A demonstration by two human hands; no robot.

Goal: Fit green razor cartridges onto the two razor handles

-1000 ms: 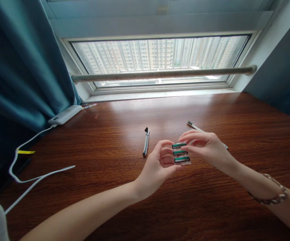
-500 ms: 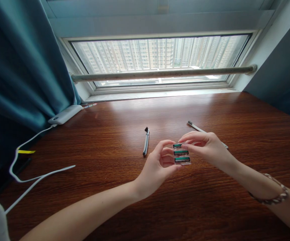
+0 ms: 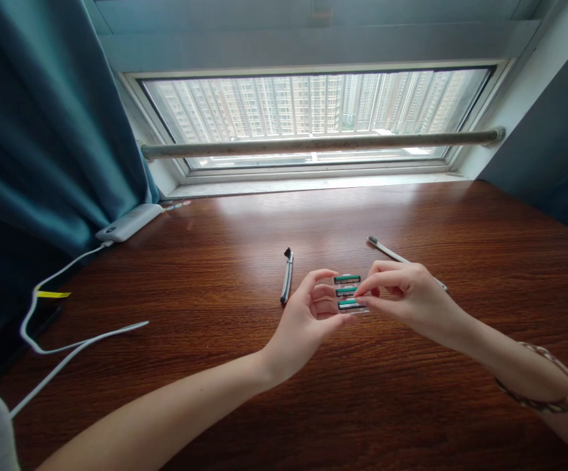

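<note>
Grip | left hand (image 3: pixel 300 322): half-curled, blade pack (image 3: pixel 346 291) | right hand (image 3: pixel 408 299): pinched, touching lowest cartridge (image 3: pixel 347 305)

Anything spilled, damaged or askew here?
Nothing stands out. The left hand holds the cartridge pack, the right hand is at its right side, and the razor and toothbrush lie on the table. No spill or damage shows.

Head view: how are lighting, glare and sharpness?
Head view: the bright window throws pale glare onto the table; head view: the curtain falls into shadow low down; head view: the cartridge pack in the left hand is too small for fine detail.
</note>
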